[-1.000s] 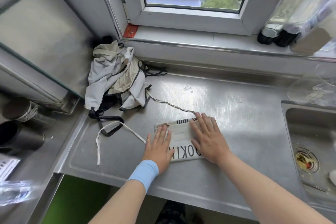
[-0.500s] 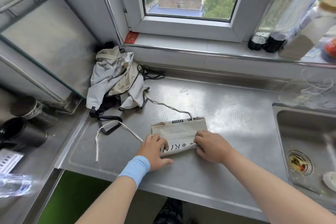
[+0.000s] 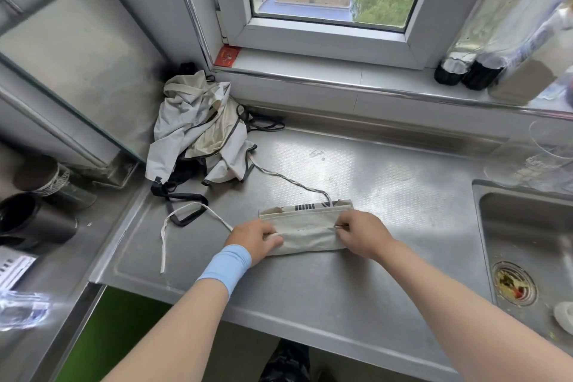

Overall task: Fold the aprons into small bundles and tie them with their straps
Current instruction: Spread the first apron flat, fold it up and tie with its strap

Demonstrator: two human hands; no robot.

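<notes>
A beige apron point(image 3: 305, 231), folded into a small flat rectangle, lies on the steel counter point(image 3: 387, 183). My left hand point(image 3: 252, 240), with a blue wristband, grips the fold's left end. My right hand point(image 3: 361, 234) grips its right end, fingers curled over the near flap. One white strap point(image 3: 183, 217) trails off to the left, and a thin grey strap point(image 3: 291, 181) runs back toward a heap of unfolded aprons point(image 3: 198, 133) in the far left corner.
A sink point(image 3: 527, 245) with a drain strainer point(image 3: 514, 284) is set into the counter at right. Bottles point(image 3: 477, 49) stand on the windowsill and a clear glass point(image 3: 548, 146) by the sink. Dark cups point(image 3: 34, 220) sit at left.
My hands went from lying flat on the apron to gripping its near edge and folding it away from me. The printed letters are now hidden inside the fold.
</notes>
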